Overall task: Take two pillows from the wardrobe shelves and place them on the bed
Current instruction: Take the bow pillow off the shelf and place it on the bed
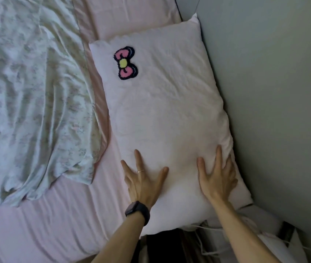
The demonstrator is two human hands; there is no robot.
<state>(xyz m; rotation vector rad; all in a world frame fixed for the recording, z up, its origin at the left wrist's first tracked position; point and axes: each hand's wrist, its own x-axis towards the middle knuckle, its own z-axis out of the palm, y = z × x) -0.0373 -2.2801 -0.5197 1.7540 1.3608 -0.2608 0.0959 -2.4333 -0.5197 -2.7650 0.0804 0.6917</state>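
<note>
A pale pink pillow [162,111] with a pink and black bow patch [125,63] lies flat on the bed [59,221], along the grey wall. My left hand [143,179], with a ring and a dark watch, presses its spread fingers on the pillow's near end. My right hand [216,177] lies flat on the same end, closer to the wall. Beyond the pillow's far end a second pink pillow or cushion [130,14] shows partly.
A crumpled floral duvet [31,95] covers the left of the bed. The grey wall [276,92] runs along the right. White cables [204,242] and a dark gap lie beside the bed's near corner.
</note>
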